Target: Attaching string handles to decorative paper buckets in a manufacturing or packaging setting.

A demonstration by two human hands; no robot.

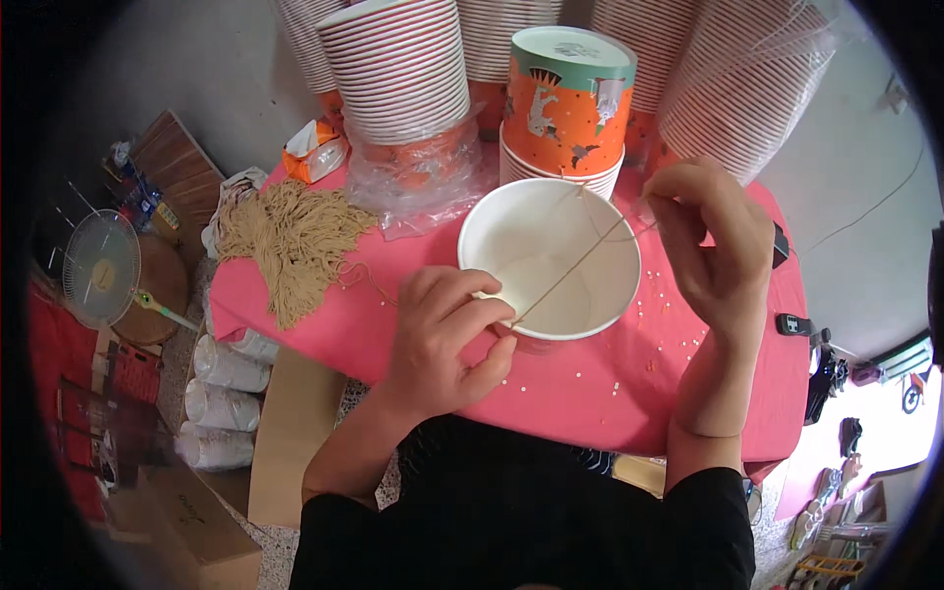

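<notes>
A white paper bucket [492, 236] stands on the pink-covered table [570, 423], its open mouth facing up. My left hand [438, 344] is closed at its near rim, fingers over the edge and thumb outside. A thin tan cord [565, 278] runs taut from there across the mouth, up to my right hand [723, 246]. That hand is raised beyond the bucket's right side, thumb and forefinger pinching the cord. Another stretch of cord hangs in a loop at the far rim. To the left lies a bundle of tan cords [285, 246].
Behind the bucket sits an upturned orange and green printed bucket [570, 118] on a white stack. Tall stacks of paper buckets [393, 74] line the back, some in plastic wrap. Small pale bits dot the tabletop. A fan [101, 267] and cardboard box [192, 521] stand left.
</notes>
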